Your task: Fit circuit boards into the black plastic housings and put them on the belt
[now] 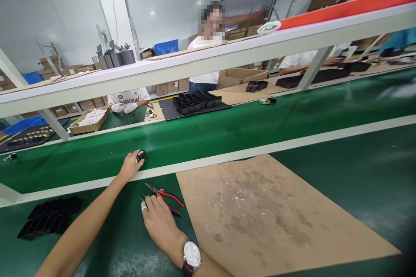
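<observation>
My left hand (130, 166) reaches over the green conveyor belt, its fingers closed around a small black rounded part (141, 156) with a light ring or edge. Lower down, my right hand (160, 221) is over the green worktop with its fingers curled. Two thin metal tips, like those of tweezers (143, 198), stick out beyond its fingers; the rest is hidden under the hand. One finger wears a white cover. Long-nose pliers (162, 192) with red handles lie beside this hand, one handle partly behind it. I cannot tell whether the fingers touch them.
A brown board (260, 212) with white crumbs lies right of my hands. Black cup-shaped parts (52, 216) stand at left. A white rail (227, 156) edges the belt. Across it are a black tray of parts (198, 103), a carton of white pieces (89, 121) and several co-workers.
</observation>
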Demonstrator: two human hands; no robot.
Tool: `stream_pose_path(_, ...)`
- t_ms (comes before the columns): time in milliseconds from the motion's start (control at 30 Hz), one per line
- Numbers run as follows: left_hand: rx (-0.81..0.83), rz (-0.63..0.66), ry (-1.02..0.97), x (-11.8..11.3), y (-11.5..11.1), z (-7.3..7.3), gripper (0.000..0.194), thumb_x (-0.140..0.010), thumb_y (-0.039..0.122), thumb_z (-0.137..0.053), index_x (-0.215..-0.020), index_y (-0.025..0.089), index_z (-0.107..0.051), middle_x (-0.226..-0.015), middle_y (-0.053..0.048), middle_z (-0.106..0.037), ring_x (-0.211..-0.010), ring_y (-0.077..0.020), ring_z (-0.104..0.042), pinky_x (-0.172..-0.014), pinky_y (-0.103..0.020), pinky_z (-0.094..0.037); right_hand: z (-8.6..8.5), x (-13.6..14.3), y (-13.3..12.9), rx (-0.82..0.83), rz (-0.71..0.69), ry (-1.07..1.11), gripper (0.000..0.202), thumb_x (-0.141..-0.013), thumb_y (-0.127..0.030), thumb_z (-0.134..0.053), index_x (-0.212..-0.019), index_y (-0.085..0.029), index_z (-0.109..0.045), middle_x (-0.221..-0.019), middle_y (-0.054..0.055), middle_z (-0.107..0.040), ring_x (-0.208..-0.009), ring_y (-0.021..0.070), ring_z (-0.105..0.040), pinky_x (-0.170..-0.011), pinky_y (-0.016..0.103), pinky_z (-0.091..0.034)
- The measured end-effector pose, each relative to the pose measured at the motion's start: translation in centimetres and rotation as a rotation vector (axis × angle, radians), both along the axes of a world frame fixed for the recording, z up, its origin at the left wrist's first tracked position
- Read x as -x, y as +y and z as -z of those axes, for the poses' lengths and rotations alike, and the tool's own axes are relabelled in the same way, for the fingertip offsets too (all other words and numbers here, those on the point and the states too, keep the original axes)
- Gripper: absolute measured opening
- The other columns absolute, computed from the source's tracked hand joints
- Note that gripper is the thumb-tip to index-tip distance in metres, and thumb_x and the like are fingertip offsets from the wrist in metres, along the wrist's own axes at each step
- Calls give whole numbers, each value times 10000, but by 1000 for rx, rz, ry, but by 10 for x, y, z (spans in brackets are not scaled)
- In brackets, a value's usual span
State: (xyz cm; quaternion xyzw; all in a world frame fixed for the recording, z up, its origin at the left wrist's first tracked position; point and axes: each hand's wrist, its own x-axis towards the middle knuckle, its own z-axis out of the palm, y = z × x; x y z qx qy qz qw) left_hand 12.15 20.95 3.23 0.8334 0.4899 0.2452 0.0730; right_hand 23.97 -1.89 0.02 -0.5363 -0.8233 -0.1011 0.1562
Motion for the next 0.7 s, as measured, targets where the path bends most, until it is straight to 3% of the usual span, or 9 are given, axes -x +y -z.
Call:
stream_pose_path(100, -15, -18, -27, 32, -24, -13, 474, -909, 312, -689, -1363, 181, -655, -1118, -142, -743, -1067, -350, -695, -963, -440, -544, -3, -2, -1, 0, -9, 11, 130, -964, -120, -625, -1055, -101, -716, -1100, 166, -653, -1038, 281, -597, -952, 450, -520)
stream_pose_path(233, -11, -50, -77, 86, -79, -23, 467, -932, 420, -670, -1357, 228, -644, -1184, -110, -738, -1036, -321, -720, -935, -415, -566, -3, -1, 0, 6, -8, 19, 153, -968, -107, -606, -1071, -92, -718, -1076, 161, -652, -1031, 288, -597, -940, 449, -518)
stream_pose_path(367, 39, -32, -125, 131, -142, -15, 384, -916, 475, -699, -1229, 252, -690, -1164, -91, -756, -1050, -319, -713, -952, -416, -552, -3, 1, -1, 20, 7, 13, 180, -948, -52, -593, -1077, -93, -712, -1069, 154, -646, -1022, 285, -595, -921, 445, -521)
stream_pose_path(467, 123, 20, -77, 147, -175, -5, 325, -853, 467, -764, -1112, 271, -746, -1069, -94, -770, -977, -342, -708, -909, -443, -551, -4, 3, -2, 34, 5, 4, 186, -952, -43, -585, -1091, -89, -699, -1056, 148, -637, -1010, 282, -594, -914, 448, -526)
stream_pose_path(567, 219, 31, -55, 147, -180, -7, 396, -792, 508, -823, -1112, 283, -769, -1086, -107, -777, -986, -370, -711, -922, -463, -558, -6, 4, -3, 42, 1, -3, 175, -975, -58, -566, -1097, -80, -689, -1072, 159, -632, -1023, 284, -589, -924, 456, -524)
stream_pose_path(700, 230, 70, -122, 132, -137, -20, 606, -841, 643, -725, -1305, 253, -697, -1283, -122, -746, -1164, -373, -699, -1012, -457, -557, -12, 5, -7, 45, -6, -19, 139, -1008, -111, -560, -1071, -80, -681, -1093, 168, -629, -1028, 279, -584, -894, 442, -526)
